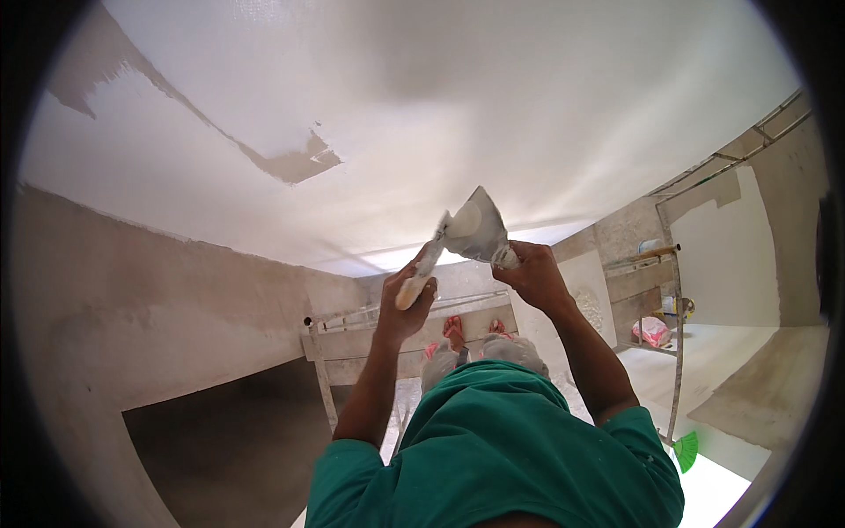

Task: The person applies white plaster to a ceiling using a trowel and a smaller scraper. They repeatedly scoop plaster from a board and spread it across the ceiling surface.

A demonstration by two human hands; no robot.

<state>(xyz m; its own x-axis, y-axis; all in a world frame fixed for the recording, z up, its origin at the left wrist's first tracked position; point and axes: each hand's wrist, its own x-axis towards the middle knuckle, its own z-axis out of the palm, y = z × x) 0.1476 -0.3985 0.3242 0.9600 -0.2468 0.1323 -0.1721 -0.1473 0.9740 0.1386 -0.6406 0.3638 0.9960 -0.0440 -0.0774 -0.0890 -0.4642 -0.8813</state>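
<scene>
1. The wall (493, 97) above the hands has a smooth, matt white plaster coat, with bare grey patches to the left.
2. The putty blade (480, 231) below it looks like dull metal smeared with white paste.
3. Its handle (414, 286) appears to be pale wood.

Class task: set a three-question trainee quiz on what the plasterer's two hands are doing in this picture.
1. True or false: the left hand grips a wooden tool handle.
2. What does the right hand hold? A) a green broom B) a wide putty blade C) a pink bag
3. Fill in: the grey patch on the white ceiling is ____ of the hands.

Key: 1 true; 2 B; 3 left.
</scene>
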